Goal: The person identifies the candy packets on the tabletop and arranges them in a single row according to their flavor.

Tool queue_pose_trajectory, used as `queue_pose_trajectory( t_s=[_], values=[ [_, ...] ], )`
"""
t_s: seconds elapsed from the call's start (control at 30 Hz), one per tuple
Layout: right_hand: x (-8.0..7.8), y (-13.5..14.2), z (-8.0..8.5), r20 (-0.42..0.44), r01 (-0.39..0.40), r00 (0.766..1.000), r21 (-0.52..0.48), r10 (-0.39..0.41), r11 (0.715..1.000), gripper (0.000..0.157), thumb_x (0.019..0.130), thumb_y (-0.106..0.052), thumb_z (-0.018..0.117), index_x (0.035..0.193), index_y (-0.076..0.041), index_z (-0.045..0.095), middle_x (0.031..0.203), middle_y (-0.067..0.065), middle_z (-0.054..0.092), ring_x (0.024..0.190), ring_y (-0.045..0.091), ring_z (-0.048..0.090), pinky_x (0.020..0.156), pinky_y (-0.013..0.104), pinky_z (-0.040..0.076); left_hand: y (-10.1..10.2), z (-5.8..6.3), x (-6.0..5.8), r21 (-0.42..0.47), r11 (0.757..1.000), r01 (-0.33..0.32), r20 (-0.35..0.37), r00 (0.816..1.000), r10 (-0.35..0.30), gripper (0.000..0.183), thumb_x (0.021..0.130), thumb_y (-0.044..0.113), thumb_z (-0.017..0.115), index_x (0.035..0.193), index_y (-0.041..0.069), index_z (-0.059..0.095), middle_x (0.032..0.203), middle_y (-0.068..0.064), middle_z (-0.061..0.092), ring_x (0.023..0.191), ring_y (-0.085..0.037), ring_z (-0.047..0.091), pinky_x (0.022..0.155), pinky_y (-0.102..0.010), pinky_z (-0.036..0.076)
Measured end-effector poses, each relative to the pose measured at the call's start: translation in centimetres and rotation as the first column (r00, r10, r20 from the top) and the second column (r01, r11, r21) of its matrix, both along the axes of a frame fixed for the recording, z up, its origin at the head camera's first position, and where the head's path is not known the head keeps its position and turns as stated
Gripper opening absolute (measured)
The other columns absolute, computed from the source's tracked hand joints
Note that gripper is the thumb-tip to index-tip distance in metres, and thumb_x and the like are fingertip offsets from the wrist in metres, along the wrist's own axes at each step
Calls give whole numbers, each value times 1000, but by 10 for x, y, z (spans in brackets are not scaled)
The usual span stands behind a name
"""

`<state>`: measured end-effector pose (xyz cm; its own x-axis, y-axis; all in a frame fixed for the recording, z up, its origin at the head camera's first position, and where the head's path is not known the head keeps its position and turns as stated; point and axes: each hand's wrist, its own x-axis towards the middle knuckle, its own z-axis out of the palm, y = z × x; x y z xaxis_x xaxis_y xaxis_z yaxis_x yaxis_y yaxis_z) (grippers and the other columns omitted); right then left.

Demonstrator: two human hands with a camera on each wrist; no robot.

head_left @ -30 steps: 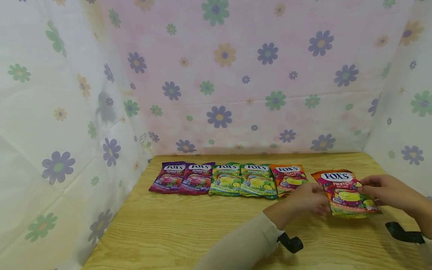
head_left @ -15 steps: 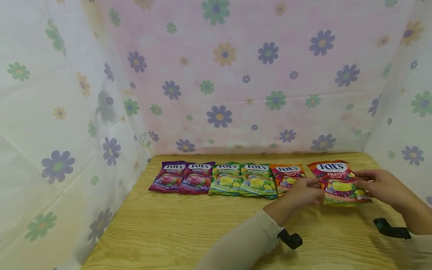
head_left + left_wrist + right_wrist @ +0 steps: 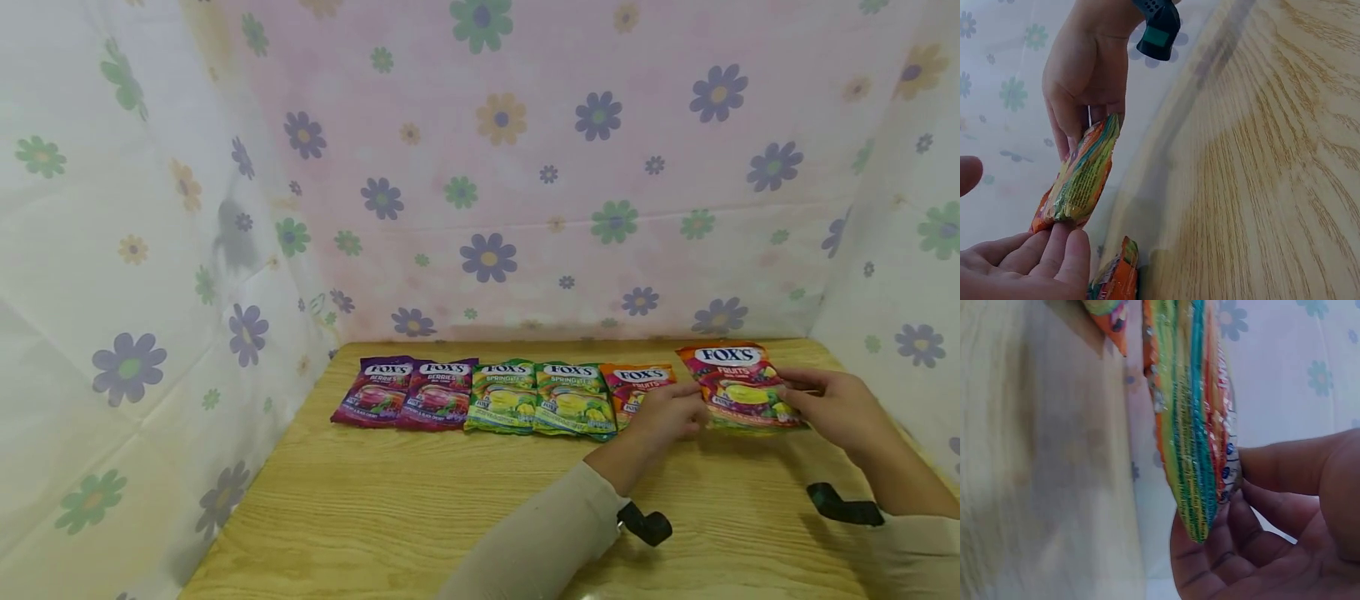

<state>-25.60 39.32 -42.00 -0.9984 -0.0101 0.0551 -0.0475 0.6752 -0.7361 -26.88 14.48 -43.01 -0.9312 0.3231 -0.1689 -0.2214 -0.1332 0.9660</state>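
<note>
In the head view, an orange and magenta Fox's Fruits candy bag (image 3: 738, 390) is held raised above the table at the right end of a row of bags. My right hand (image 3: 843, 410) pinches its right edge between thumb and fingers, plainly seen in the right wrist view (image 3: 1272, 519). My left hand (image 3: 666, 421) is at the bag's left side. In the left wrist view, its fingers (image 3: 1054, 262) lie fairly straight against the bag's end, the thumb standing apart. Another Fruits candy bag (image 3: 633, 379) lies flat on the table, partly hidden behind the left hand.
Two purple Berries candy bags (image 3: 438, 396) and two green Spring Tea candy bags (image 3: 573, 400) lie in the row to the left. The wooden table (image 3: 420, 508) meets a flowered cloth wall (image 3: 525, 208) behind and at the sides.
The held Fruits bag has moved left and away from me, toward the end of the row, with my right hand moving along. My left hand has shifted slightly left and stays beside the bag.
</note>
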Motion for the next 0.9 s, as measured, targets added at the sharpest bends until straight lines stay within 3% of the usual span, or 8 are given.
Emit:
queue_pose_trajectory(
  t_s=[0.1, 0.2, 0.37, 0.57, 0.67, 0.9],
  values=[
    [-2, -2, -6, -34, 16, 999, -28, -17, 999, 53, 110, -24, 48, 147, 14, 45, 121, 28, 63, 80, -6, 60, 65, 28, 60, 1, -3, -3, 64, 998, -20, 4, 1000, 20, 38, 92, 9, 69, 130, 6, 71, 126, -6, 72, 112, -24, 70, 105, -48, 54],
    [-5, -4, -11, -44, 48, 998, -62, -51, 997, 51, 110, -21, 48, 148, 12, 46, 120, 11, 64, 83, -15, 55, 67, 22, 59, 0, -6, -5, 126, 992, -2, 9, 1000, 1, 38, 98, 15, 65, 134, 3, 67, 130, -11, 71, 123, -30, 67, 109, -52, 50],
    [-10, -8, -20, -46, 108, 993, -96, -113, 989, 49, 110, -19, 49, 149, 10, 47, 123, 7, 64, 84, -23, 48, 67, 15, 56, -2, -12, -9, 214, 976, 32, 41, 998, -42, 43, 102, 21, 63, 139, 0, 62, 139, -16, 65, 134, -36, 60, 113, -54, 45],
    [-12, -12, -29, -18, 118, 992, -123, -122, 985, 49, 109, -17, 50, 150, 9, 46, 128, 16, 65, 85, -24, 49, 69, 17, 57, -4, -17, -11, 254, 967, 30, 78, 996, -51, 45, 102, 28, 62, 139, 0, 62, 149, -20, 56, 141, -41, 52, 117, -57, 40],
    [-12, -13, -32, -6, 112, 994, -117, -114, 987, 49, 110, -17, 49, 151, 9, 45, 142, 32, 54, 85, -24, 49, 69, 18, 57, -4, -19, -10, 272, 962, 29, 98, 993, -58, 46, 103, 28, 62, 140, 1, 61, 152, -22, 52, 143, -42, 48, 119, -58, 37],
    [-11, -9, -37, 47, 99, 994, -124, -94, 987, 52, 111, -20, 49, 152, 9, 42, 149, 38, 46, 87, -25, 45, 71, 13, 55, -4, -23, -8, 296, 954, 43, 107, 991, -78, 48, 105, 27, 60, 144, 1, 58, 156, -23, 48, 147, -44, 43, 121, -58, 34]
  ],
)
